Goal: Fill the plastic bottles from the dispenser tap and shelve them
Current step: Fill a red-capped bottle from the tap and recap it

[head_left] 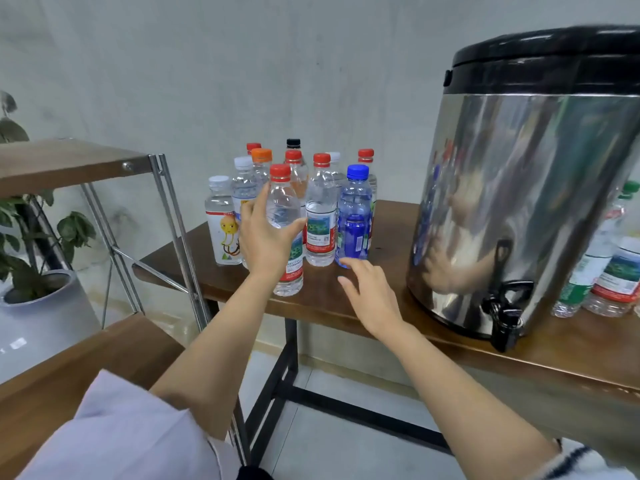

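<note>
The left hand (266, 237) — thumb and fingers spread — brackets a clear red-capped plastic bottle (282, 206) near the brown wooden table's (311, 308) front edge. The right hand (374, 292), fingers loosely apart, hovers by a blue plastic bottle (354, 216).

Nothing legible anywhere. Red-and-white label with a green landscape picture on the front red-capped bottle (284, 209), and the same on the second red-capped bottle (321, 233), print too fine to read. Yellow cartoon face on the white-capped bottle (223, 233). Blurred barcode-like patch on the blue bottle (353, 230). Similar unreadable labels on the bottles at far right (616, 275).
</note>
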The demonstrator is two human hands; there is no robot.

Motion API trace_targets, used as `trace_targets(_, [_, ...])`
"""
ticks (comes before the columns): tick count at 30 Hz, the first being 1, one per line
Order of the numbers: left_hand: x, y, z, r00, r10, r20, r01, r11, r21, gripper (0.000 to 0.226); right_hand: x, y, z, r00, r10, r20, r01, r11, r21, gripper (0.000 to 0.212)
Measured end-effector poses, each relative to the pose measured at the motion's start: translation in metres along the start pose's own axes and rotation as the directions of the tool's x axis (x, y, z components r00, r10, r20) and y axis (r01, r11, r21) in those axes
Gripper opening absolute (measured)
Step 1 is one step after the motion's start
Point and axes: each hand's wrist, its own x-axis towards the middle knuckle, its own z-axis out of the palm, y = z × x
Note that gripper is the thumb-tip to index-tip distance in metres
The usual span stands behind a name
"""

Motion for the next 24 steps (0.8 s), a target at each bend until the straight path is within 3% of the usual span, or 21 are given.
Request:
trace_targets(3, [-0.01, -0.011, 0.007, 0.994, 0.11, 0.019, -0.11, 0.994, -0.004, 0.096, -0.003, 0.009, 0.012, 1.0, 0.002, 0.004, -0.001, 0.993, -0.122, 0.042])
trace_targets(5, [-0.025, -0.023, 0.01, 0.981, 0.184, 0.062, -0.189, 0.978, 0.091, 0.108, -0.007, 0.016, 0.018, 0.999, -0.033, -0.003, 0.031, 0.976, -0.214, 0.042])
trace_targets(9, [-0.055, -0.058, 0.018, 0.934, 0.314, 0.167, -0.354, 0.872, 0.338, 0.121, -0.012, 0.019, 0.029, 0.961, -0.251, -0.117, 0.188, 0.903, -0.387, 0.03])
trace_targets(14, [-0.057, -0.068, 0.022, 0.931, 0.284, 0.232, -0.351, 0.871, 0.345, 0.131, -0.01, 0.022, 0.038, 0.924, -0.352, -0.15, 0.236, 0.834, -0.499, 0.03])
trace_targets(24, [-0.023, -0.069, 0.039, 0.93, 0.225, 0.291, -0.332, 0.852, 0.405, 0.114, -0.011, 0.025, 0.038, 0.91, -0.381, -0.16, 0.249, 0.814, -0.525, 0.031])
